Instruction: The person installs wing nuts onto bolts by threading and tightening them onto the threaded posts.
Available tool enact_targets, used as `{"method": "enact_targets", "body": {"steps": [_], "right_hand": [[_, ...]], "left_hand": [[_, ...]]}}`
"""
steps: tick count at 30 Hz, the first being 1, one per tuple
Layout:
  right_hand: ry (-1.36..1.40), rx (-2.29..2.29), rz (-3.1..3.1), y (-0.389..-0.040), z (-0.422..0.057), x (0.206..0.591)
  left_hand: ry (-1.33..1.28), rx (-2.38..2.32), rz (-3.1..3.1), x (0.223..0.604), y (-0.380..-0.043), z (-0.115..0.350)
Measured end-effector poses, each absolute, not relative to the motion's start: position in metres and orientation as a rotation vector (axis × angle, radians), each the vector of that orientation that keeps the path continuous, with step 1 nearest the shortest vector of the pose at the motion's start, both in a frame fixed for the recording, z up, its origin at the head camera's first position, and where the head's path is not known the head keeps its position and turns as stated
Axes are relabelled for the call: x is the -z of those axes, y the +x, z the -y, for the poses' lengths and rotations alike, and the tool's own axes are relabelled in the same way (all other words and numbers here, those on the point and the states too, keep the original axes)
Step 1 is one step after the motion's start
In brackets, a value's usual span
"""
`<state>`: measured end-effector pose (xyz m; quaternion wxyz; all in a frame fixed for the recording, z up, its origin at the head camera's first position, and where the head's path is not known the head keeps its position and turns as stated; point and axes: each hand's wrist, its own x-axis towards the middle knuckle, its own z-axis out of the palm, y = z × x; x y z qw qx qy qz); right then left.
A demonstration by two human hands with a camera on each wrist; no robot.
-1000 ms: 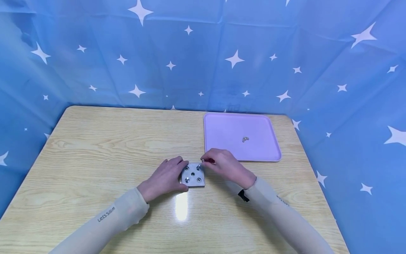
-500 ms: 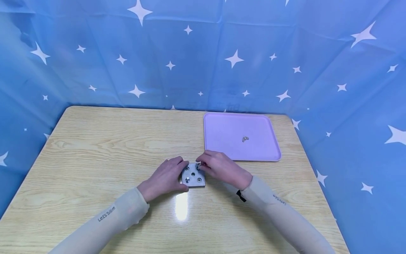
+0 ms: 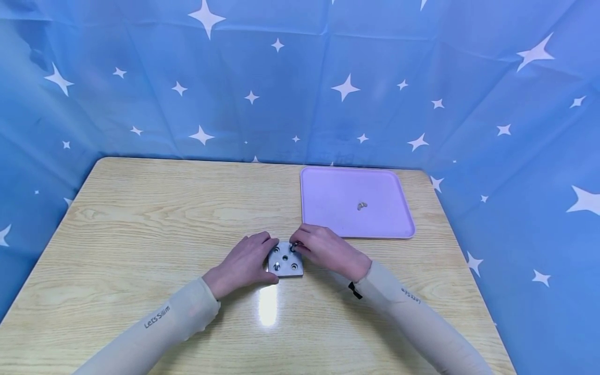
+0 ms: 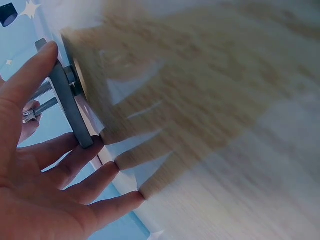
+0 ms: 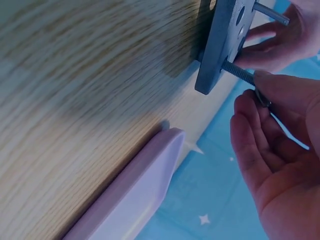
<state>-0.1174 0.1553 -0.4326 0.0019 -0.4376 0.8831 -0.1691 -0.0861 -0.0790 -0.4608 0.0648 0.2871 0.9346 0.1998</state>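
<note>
A square metal plate with several holes lies on the table, raised on bolt heads beneath it. My left hand holds its left side, with the thumb at the near edge and fingers at the far edge. Two threaded bolts stand up from the plate: the far right bolt and the near left bolt. At the tip of the far right bolt, my right hand pinches a small silver wing nut between thumb and fingers. Those fingers partly hide the nut and bolt tip.
Behind and to the right of the plate is a shallow purple tray, its near edge close to my right hand. Small metal pieces lie inside it. A blue curtain with white stars hangs behind the wooden table.
My right hand has moved left with the wing nut, from beside the far right bolt to its tip. My left hand and the plate stay where they were.
</note>
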Motion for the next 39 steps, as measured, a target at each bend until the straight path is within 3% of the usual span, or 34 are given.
{"method": "enact_targets", "body": {"steps": [20,39], "right_hand": [[-1.302,0.506,-2.785,-0.115,-0.153,0.431],[-1.061,0.604,-3.060,-0.100,-0.145,0.456]], "left_hand": [[0.849,-0.584,-2.820,0.461,-0.086,0.077],[0.826,-0.562,-2.818,0.460,-0.086,0.076]]}}
